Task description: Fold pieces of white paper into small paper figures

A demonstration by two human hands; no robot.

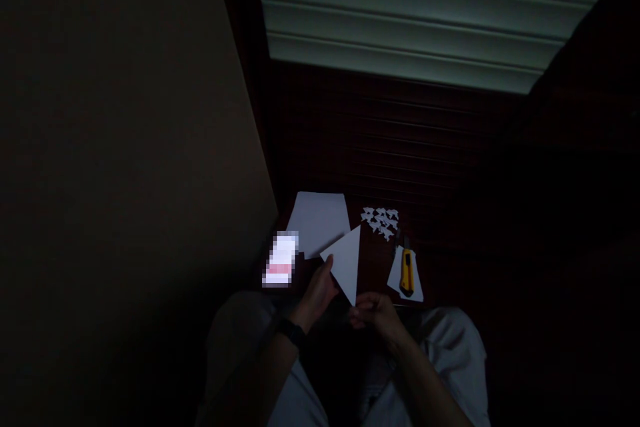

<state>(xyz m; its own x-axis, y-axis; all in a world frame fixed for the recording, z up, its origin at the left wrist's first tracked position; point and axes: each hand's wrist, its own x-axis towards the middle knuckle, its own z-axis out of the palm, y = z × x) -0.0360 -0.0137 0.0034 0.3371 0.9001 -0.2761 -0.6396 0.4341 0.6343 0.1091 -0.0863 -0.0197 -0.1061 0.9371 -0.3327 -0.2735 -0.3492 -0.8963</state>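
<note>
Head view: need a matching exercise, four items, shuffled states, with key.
Things
1. Paper triangle
2. Utility knife
3. Pixelated rectangle
4. Paper scraps

States
A. Glowing, with a pinkish band
B. Many small white pieces, clustered together
C. Held in the left hand
D. Yellow, lying on white paper

Pairs: 1-C, 2-D, 3-A, 4-B

The paper triangle [344, 263] is plain white, as are the larger sheet [320, 220] and the scraps [380, 221]. The cutter [407, 275] is yellow with black parts; the screen [281, 257] glows white with a pink band. The counter [373, 257] looks dark reddish-brown, the wristband [291, 331] black, the trousers [453, 347] pale grey. Dark lines stripe the grey-green slats [400, 13].
</note>
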